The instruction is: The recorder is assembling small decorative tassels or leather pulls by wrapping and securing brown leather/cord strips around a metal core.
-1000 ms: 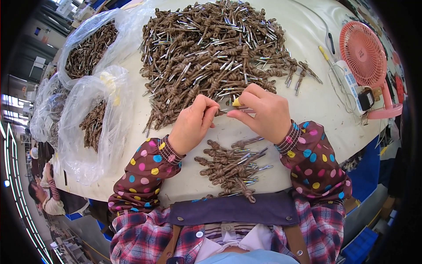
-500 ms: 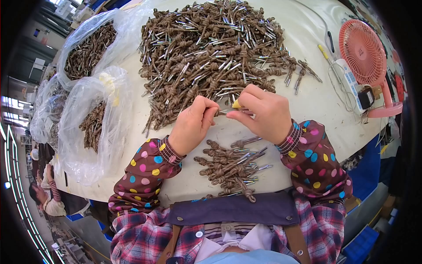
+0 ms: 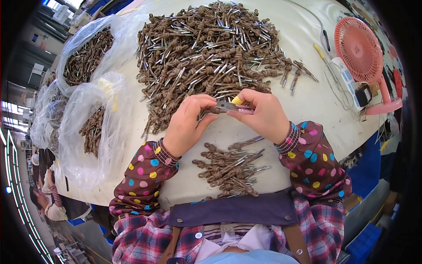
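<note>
Cord (image 3: 209, 111) pinched at end of left grip (image 3: 187, 121). Metal tool (image 3: 227, 106) clasped in right grip (image 3: 263, 115), tip brought to cord; contact cannot be told. Big pile (image 3: 211, 53) spread on table (image 3: 307, 105) just beyond grips; small heap (image 3: 228, 169) laid on near side.

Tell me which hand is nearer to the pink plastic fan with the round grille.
Right. The right hand is below and left of the fan in the picture, not touching it; the left hand is farther left, beyond the right hand.
</note>
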Action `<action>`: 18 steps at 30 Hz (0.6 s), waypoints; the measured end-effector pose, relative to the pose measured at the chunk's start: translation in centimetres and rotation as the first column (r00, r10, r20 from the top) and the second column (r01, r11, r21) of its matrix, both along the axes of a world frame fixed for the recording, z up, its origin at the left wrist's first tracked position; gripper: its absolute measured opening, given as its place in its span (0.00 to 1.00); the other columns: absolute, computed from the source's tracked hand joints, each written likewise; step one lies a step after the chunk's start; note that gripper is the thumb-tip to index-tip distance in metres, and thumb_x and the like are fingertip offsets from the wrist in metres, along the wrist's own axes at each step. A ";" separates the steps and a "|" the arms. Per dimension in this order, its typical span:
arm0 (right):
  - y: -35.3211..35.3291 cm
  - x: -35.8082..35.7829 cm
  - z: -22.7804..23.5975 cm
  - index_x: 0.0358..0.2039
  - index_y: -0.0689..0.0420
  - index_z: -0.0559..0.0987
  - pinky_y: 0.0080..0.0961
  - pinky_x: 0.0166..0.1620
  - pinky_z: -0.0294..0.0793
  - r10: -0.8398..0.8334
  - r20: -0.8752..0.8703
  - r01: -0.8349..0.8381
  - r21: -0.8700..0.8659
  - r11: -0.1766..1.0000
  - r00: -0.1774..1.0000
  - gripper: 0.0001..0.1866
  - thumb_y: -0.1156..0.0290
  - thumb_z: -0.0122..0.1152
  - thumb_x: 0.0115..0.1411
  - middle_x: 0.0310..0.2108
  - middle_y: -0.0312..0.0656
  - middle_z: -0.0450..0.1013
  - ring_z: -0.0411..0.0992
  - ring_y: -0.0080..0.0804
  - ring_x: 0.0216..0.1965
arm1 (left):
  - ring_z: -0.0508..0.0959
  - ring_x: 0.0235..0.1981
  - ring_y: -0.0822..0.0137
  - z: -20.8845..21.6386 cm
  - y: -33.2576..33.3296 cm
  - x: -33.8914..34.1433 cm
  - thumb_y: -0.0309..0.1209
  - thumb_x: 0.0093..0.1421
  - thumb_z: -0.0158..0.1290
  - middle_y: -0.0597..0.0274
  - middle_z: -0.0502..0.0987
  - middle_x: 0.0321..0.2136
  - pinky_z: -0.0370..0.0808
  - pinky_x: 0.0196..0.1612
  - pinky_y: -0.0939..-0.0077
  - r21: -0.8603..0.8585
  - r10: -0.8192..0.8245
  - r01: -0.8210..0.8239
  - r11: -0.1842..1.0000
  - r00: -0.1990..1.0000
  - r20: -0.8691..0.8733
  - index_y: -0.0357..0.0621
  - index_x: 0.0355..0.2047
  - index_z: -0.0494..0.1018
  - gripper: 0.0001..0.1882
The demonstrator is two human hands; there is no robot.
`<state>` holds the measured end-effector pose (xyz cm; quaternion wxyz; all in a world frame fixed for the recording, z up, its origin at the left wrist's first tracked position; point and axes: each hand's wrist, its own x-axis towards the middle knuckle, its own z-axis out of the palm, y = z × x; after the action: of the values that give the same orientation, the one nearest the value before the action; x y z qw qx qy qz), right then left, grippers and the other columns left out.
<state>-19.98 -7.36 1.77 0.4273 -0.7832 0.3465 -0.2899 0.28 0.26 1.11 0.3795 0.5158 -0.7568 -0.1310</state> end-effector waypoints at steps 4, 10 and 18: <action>0.1 -0.1 -0.3 0.28 0.57 0.77 0.29 0.27 0.71 0.008 0.018 -0.005 -0.178 0.984 1.000 0.10 0.65 0.67 0.50 0.23 0.43 0.74 0.74 0.39 0.24 | 0.75 0.37 0.62 1.2 0.2 -0.3 0.21 0.49 0.61 0.57 0.73 0.39 0.74 0.39 0.73 0.050 0.019 -0.026 0.998 0.990 0.141 0.44 0.44 0.73 0.19; 0.2 0.0 -0.6 0.27 0.58 0.77 0.31 0.28 0.71 0.010 -0.018 -0.014 -0.239 0.971 1.000 0.11 0.64 0.66 0.50 0.22 0.42 0.74 0.74 0.41 0.25 | 0.77 0.32 0.61 0.9 0.2 -0.2 0.24 0.52 0.59 0.60 0.74 0.34 0.75 0.33 0.72 0.030 -0.015 0.009 1.000 0.979 0.202 0.45 0.40 0.75 0.14; 0.2 0.1 -0.2 0.30 0.59 0.78 0.24 0.29 0.73 0.024 0.035 -0.025 0.005 1.000 0.999 0.12 0.67 0.70 0.49 0.24 0.42 0.76 0.76 0.31 0.25 | 0.79 0.30 0.64 0.7 -0.2 0.8 0.25 0.52 0.59 0.63 0.77 0.33 0.77 0.29 0.76 -0.168 -0.061 0.113 0.979 0.956 0.287 0.45 0.35 0.74 0.09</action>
<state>-19.92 -7.16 1.60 0.4389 -0.7810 0.3302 -0.2973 1.07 0.03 1.81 0.3079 0.4584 -0.8337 -0.0035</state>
